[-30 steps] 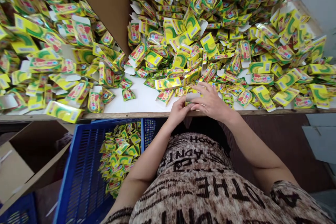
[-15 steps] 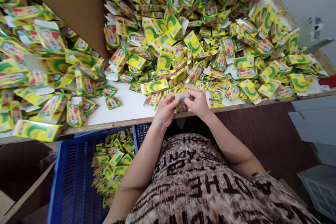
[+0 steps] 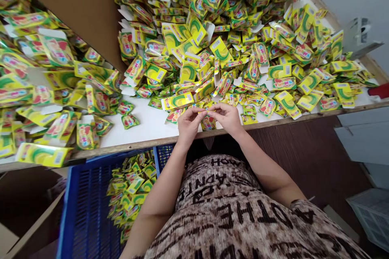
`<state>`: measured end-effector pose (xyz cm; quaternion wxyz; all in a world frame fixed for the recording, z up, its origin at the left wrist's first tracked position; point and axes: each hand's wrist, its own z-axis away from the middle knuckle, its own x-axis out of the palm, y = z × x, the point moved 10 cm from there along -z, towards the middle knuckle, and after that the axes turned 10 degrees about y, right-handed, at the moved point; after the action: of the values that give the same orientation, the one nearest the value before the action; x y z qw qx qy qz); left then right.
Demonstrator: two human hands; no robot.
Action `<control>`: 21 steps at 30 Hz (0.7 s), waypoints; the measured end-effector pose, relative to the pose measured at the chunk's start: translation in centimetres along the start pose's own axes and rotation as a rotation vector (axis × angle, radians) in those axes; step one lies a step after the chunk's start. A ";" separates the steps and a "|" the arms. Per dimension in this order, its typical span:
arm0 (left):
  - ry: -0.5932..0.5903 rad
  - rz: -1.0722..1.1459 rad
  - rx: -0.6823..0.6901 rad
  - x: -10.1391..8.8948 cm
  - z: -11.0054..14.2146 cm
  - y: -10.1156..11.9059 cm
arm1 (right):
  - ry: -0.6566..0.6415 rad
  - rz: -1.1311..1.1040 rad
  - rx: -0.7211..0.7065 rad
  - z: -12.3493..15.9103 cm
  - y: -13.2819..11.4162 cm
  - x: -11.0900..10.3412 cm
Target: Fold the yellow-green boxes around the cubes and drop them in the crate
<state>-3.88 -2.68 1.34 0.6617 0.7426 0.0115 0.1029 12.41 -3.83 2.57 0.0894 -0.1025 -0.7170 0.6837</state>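
My left hand (image 3: 189, 124) and my right hand (image 3: 227, 119) meet at the front edge of the white table. The thumbs and fingers of both hands pinch the top end of a small yellow and green box (image 3: 208, 124) with a red fruit print. Its printed face shows below my fingertips, while its top edge is mostly hidden by them. Just behind my hands lie more printed boxes, among them a long yellow box (image 3: 178, 100). Two small shiny sachets (image 3: 130, 121) rest to the left on the white tabletop (image 3: 152, 124).
A big heap of boxes (image 3: 219, 48) covers the table's back, some with flaps up. A brown cardboard panel (image 3: 69, 4) separates it from another heap (image 3: 57, 85) at left. Below the edge stands a blue crate (image 3: 85, 206) holding several filled packs. A red item (image 3: 378, 91) lies far right.
A white flap stood up between my fingertips before and is now out of sight. The box's printed face shows more, and my fingertips have come closer together.
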 end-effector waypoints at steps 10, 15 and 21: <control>-0.236 -0.334 0.452 1.2 0.6 3.6 | 0.008 0.229 -0.486 2.9 -3.0 -0.7; -0.310 -0.414 0.417 1.7 1.2 3.0 | -0.006 0.343 -0.396 1.6 -1.6 -5.1; -0.432 -0.321 0.297 3.1 1.3 1.4 | 0.172 0.875 -0.081 -2.9 2.0 -16.5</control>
<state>-0.77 -3.69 3.05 0.5410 0.8244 0.0024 -0.1662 29.11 -5.42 0.87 -0.1531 -0.4559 -0.6222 0.6177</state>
